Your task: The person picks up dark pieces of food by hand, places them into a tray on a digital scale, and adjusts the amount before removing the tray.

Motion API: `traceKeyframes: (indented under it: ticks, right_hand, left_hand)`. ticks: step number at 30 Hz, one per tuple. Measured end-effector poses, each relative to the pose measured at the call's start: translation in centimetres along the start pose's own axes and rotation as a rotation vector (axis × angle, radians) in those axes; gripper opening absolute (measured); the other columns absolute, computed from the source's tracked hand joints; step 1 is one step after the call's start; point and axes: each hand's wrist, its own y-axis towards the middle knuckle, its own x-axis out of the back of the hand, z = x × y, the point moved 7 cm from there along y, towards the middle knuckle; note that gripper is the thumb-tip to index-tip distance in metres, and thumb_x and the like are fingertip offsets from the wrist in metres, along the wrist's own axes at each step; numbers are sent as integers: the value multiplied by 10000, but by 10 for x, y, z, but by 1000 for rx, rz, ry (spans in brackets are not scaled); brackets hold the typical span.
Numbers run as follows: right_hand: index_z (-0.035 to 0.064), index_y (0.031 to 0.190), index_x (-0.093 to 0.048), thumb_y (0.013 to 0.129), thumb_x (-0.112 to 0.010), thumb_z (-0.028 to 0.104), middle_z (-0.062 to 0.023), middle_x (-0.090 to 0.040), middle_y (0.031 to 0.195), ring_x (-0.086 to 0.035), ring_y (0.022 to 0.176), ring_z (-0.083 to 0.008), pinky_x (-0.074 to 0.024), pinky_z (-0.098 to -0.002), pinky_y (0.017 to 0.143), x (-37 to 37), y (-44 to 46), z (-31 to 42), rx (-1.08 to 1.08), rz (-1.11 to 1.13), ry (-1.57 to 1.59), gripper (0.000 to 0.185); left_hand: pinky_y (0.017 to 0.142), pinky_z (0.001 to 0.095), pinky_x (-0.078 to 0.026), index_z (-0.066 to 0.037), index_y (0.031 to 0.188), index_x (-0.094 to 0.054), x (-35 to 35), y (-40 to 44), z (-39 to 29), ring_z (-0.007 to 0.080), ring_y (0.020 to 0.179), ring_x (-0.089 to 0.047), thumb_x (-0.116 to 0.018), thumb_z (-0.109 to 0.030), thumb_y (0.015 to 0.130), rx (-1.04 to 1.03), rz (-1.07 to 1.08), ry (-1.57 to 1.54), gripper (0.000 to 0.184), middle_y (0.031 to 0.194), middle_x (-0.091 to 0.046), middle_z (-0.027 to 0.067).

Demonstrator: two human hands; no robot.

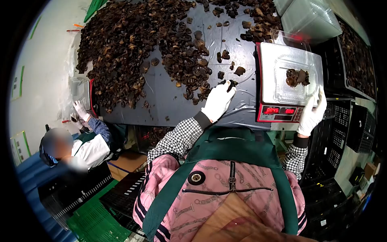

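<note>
My left hand (219, 101), in a white glove, is closed with its fingertips on a dark piece of wood ear mushroom (231, 85) above the table. Gloved in white too, my right hand (312, 113) lies at the near right corner of the scale (264, 86), its fingers stretched along the edge of a clear plastic tray (282, 94). Whether those fingers grip the tray, I cannot tell. In the tray are a few brown wood ear pieces (297, 78). Red digits on the scale read 0.045 and 0.00. Loose wood ears (239, 71) lie beyond my left hand.
A large heap of wood ears (125, 44) covers the table's left side. Stacked clear trays (309, 20) stand behind the scale, and black crates (356, 60) line the right. At left, a co-worker (90, 149) sits by another scale (83, 93).
</note>
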Motion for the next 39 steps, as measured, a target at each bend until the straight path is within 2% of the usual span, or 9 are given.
traceKeyframes:
  ticks: [5, 7, 9, 15, 17, 22, 27, 34, 39]
  right_hand:
    - [-13, 1250, -601, 1026, -528, 102, -95, -673, 1095, -646, 935, -148, -535, -286, 846, 15, -58, -101, -568, -119, 373, 262]
    - [-6, 1050, -622, 1019, -500, 117, -37, -612, 860, -574, 676, -103, -479, -236, 588, 18, -87, -112, -812, -204, 597, 176]
    - [14, 975, -613, 1022, -467, 171, -38, -593, 821, -559, 642, -108, -444, -224, 542, 15, -140, -156, -955, -149, 683, 219]
    - [38, 1018, -591, 924, -505, 186, -115, -659, 974, -659, 838, -284, -542, -385, 733, -46, -293, -184, -1660, 133, 1068, 195]
    - [23, 1048, -581, 867, -527, 98, -128, -642, 1106, -639, 995, -273, -538, -381, 866, -75, -303, -173, -1513, 320, 1398, 203]
    - [-8, 1149, -574, 841, -492, -4, -137, -650, 1130, -666, 1018, -289, -564, -384, 926, -85, -293, -165, -1451, 458, 1195, 319]
    - [0, 1127, -605, 920, -471, 46, -128, -691, 1045, -696, 872, -225, -585, -333, 766, -90, -318, -194, -1415, 437, 1067, 252]
    - [17, 1136, -654, 979, -489, 103, -62, -687, 902, -663, 736, -151, -540, -265, 653, -54, -316, -194, -1426, 447, 746, 243]
    - [45, 1134, -668, 1006, -513, 136, -32, -697, 907, -657, 715, -115, -528, -232, 623, -41, -321, -209, -1381, 459, 698, 220]
  left_hand:
    - [882, 382, -535, -48, 1142, -675, 16, 9, 18, 311, 1003, -664, -609, -107, 911, 44, -137, -243, 247, 1112, -681, 151]
    - [867, 379, -540, -23, 1080, -681, 37, 22, 32, 320, 965, -668, -590, -71, 923, 128, -217, -271, 188, 1053, -691, 154]
    - [841, 372, -546, -28, 1041, -703, 52, 25, 39, 306, 929, -687, -615, -87, 926, 154, -321, -320, 156, 1014, -707, 147]
    - [866, 332, -542, -15, 1057, -707, 23, 4, 48, 264, 955, -702, -642, -58, 922, 265, -198, -423, 157, 1042, -718, 134]
    - [867, 334, -541, -14, 1059, -707, 18, 0, 43, 268, 957, -701, -636, -56, 922, 291, -178, -437, 160, 1042, -717, 138]
    - [854, 360, -539, -32, 1045, -710, 20, 4, 39, 289, 937, -689, -621, -76, 920, 262, -219, -323, 160, 1012, -703, 141]
    - [804, 381, -523, -63, 1145, -657, -21, 5, 33, 294, 912, -626, -654, -161, 901, 171, 5, 11, 263, 1000, -660, 121]
    - [793, 332, -534, -35, 1008, -691, 12, 38, 29, 284, 878, -675, -671, -90, 905, 160, -145, -379, 118, 926, -689, 120]
    - [999, 450, -458, -58, 981, -693, -35, 84, 14, 391, 1174, -545, -739, -113, 804, -31, 94, -145, 191, 1400, -526, 259]
